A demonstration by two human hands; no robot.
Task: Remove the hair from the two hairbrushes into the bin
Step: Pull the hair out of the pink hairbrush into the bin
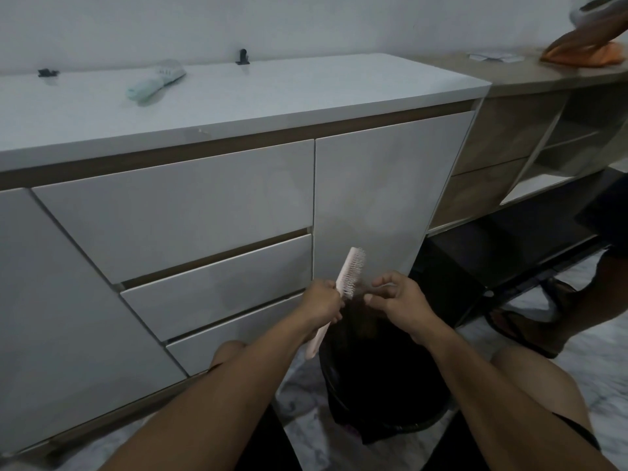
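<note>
Fingers of the right hand pinch hair off the pink brush gripped by the left hand; next, drop it into the near bin.

Glossy white countertop, plastic pink hairbrush

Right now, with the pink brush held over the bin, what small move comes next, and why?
Probably draw the right hand away from the bristles and down toward the black bin. Its fingertips pinch a dark tuft of hair right at the pink hairbrush, which the left hand holds upright above the bin. The green hairbrush lies untouched on the countertop.
</note>
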